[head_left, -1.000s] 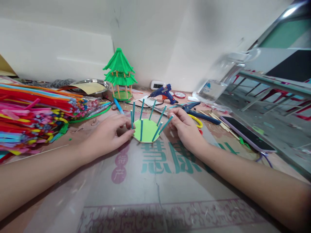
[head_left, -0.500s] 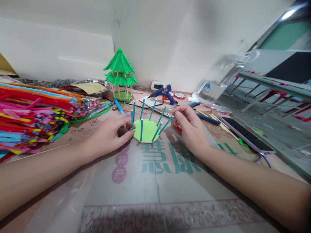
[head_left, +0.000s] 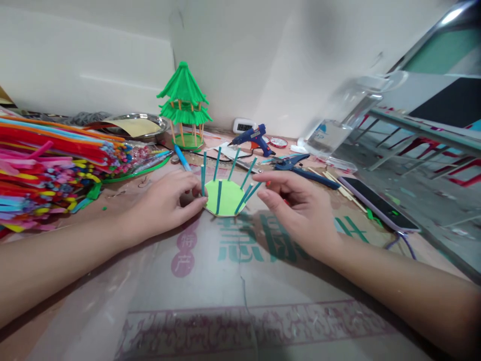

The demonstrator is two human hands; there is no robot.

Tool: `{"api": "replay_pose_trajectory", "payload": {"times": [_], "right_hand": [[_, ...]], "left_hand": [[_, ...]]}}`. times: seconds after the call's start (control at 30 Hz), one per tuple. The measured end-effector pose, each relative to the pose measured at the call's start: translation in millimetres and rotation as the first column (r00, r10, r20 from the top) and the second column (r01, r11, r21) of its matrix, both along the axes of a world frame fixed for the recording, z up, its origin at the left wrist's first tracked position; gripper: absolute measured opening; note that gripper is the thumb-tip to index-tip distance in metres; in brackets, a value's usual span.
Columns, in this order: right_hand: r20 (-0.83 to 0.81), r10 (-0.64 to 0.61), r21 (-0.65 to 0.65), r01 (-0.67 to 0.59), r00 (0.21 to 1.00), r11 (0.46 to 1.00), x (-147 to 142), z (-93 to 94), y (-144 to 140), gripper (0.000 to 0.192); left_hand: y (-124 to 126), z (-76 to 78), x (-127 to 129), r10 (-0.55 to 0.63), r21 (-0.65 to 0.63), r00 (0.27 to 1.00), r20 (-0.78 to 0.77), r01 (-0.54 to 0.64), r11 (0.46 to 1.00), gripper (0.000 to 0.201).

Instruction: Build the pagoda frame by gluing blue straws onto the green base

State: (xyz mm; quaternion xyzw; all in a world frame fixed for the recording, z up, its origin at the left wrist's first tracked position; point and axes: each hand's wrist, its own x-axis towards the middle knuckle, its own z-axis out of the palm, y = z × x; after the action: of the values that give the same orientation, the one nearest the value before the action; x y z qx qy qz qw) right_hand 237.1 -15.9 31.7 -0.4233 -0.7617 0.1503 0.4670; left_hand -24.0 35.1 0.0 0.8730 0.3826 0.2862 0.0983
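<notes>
A light-green octagonal base (head_left: 228, 198) with several thin blue-green sticks (head_left: 219, 197) standing up along its edge sits on the printed sheet. Some sticks on the right lean outward. My left hand (head_left: 173, 198) pinches the left rim of the base between thumb and fingers, beside a stick. My right hand (head_left: 300, 205) is just right of the base, thumb and forefinger apart, close to the tip of the outermost leaning stick; no grip on it shows. Behind stands a green tiered pagoda model (head_left: 184, 108) on wooden posts.
Colourful pipe cleaners (head_left: 45, 170) heap at the left. A blue glue gun (head_left: 253, 138), a small white digital clock (head_left: 243, 125) and blue-handled pliers (head_left: 300, 168) lie behind. On the right are a phone (head_left: 378, 203), wooden sticks (head_left: 343, 193) and a clear plastic jug (head_left: 338, 125).
My right hand has dropped slightly, and its thumb and forefinger have spread apart near the leaning stick. My left hand stays on the base's rim. The whole view has shifted a little.
</notes>
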Motion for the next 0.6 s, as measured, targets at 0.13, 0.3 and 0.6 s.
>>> {"api": "replay_pose_trajectory", "payload": {"times": [0.13,0.3,0.6], "right_hand": [[0.036,0.065,-0.109,-0.061,0.997,0.992,1,-12.9,6,0.023],[0.091,0.083,-0.177,-0.066,0.992,0.982,-1,-21.1,9,0.022],[0.133,0.110,-0.230,-0.077,0.985,0.970,-3,-25.8,13,0.027]], "left_hand": [[2,-2.6,-1,-0.025,0.031,0.999,-0.025,0.026,0.999,0.019],[3,-4.9,-2,-0.031,0.050,0.999,-0.027,0.032,0.998,0.020],[4,-5.7,-1,-0.050,0.064,0.999,-0.019,0.051,0.997,0.021]]}}
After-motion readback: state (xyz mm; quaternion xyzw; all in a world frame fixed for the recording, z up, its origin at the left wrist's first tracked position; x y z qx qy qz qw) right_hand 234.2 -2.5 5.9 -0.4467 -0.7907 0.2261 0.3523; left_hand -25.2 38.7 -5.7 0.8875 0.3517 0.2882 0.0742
